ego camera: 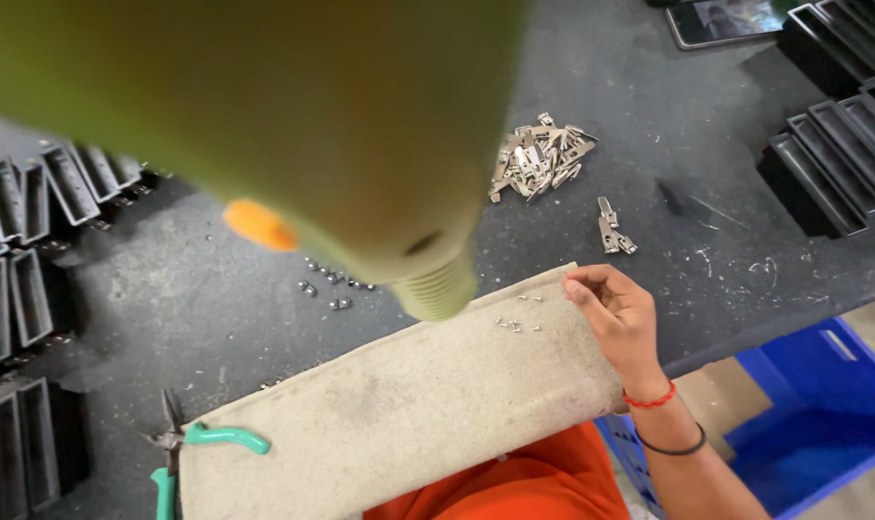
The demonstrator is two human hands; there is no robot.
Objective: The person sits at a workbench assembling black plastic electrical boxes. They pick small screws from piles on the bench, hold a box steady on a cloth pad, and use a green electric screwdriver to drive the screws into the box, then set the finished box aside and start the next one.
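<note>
My right hand (618, 316) rests on the far right corner of a beige padded board (380, 414) that lies across my lap. Its fingers are curled with the tips together, and I cannot tell whether they pinch anything. A few tiny screws (516, 325) lie on the board just left of the fingertips. A big blurred green tool body (293, 116) with an orange button (259, 226) and a ribbed nose (439, 287) hangs close to the camera and hides much of the table. My left hand is out of sight.
A heap of small metal pieces (539, 159) and two loose ones (612, 231) lie on the dark table (216, 308). Small silver bits (336, 289) are scattered mid-table. Teal-handled pliers (206, 438) lie at the board's left. Black trays stand left (24, 289) and right (842, 154). A blue crate (823, 414) sits below right.
</note>
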